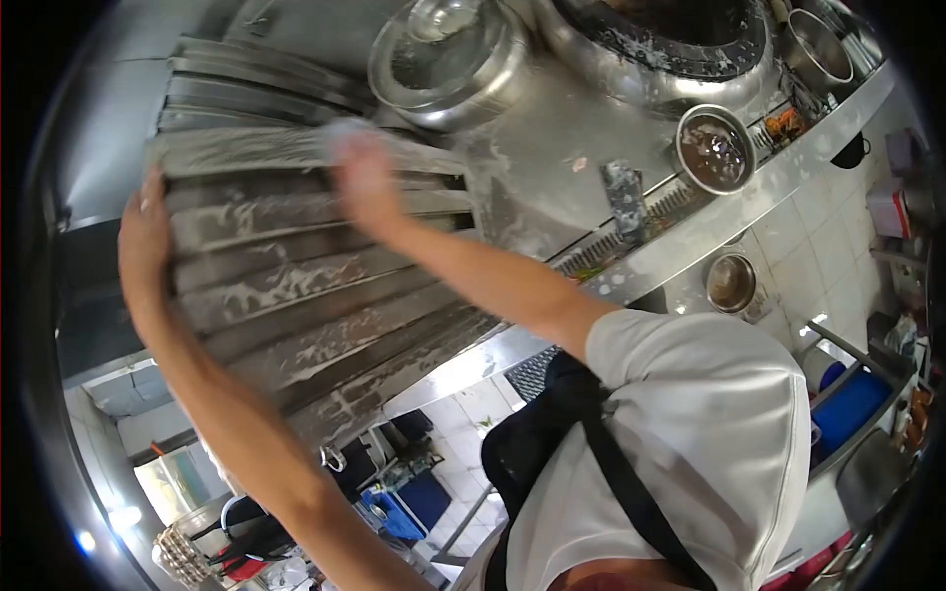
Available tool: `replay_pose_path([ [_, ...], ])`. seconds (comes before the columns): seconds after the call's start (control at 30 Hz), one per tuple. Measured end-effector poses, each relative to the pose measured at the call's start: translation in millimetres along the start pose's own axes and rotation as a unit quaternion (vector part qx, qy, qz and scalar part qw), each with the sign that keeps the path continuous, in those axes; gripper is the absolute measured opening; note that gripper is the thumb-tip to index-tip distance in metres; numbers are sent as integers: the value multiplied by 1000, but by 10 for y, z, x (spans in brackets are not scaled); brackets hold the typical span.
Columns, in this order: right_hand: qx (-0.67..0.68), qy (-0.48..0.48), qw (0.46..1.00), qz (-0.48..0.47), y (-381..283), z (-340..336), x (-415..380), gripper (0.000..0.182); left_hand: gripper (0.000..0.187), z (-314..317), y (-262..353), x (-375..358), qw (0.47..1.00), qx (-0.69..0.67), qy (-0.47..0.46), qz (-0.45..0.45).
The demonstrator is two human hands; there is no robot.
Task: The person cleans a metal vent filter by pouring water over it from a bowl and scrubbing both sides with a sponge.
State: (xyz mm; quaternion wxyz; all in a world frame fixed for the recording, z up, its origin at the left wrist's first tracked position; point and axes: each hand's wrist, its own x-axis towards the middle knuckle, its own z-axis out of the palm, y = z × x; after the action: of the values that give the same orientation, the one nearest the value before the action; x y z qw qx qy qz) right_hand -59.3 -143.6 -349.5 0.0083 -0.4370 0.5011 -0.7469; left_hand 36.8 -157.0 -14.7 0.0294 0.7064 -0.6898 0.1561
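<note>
A slatted metal panel (325, 261), streaked with suds, fills the left half of the head view and leans at an angle over the metal counter. My left hand (146, 236) is wrapped round the panel's left edge. Near the panel's upper part is my right hand (365, 172), smeared by motion, with a blurred whitish thing (347, 133) at its fingers. What that thing is cannot be made out. A second slatted metal panel (256, 84) shows behind the first.
On the counter (552, 138) stand a large metal pot (448, 64), a wok station (670, 49) and a bowl of brown liquid (716, 150). A dark, stained block (624, 197) lies near the front edge. Another bowl (731, 283) is lower down, above the tiled floor.
</note>
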Motion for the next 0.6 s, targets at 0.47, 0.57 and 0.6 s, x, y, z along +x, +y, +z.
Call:
replay_pose_path([
  [0.47, 170, -278, 905, 272, 913, -1097, -272, 39, 69, -55, 249, -302, 971, -161, 32, -173],
  [0.57, 295, -206, 927, 107, -534, -602, 770, 40, 70, -192, 481, -432, 957, -199, 25, -208],
  [0.6, 379, -190, 903, 67, -956, -572, 1133, 38, 70, -264, 541, -473, 958, -199, 29, -206],
])
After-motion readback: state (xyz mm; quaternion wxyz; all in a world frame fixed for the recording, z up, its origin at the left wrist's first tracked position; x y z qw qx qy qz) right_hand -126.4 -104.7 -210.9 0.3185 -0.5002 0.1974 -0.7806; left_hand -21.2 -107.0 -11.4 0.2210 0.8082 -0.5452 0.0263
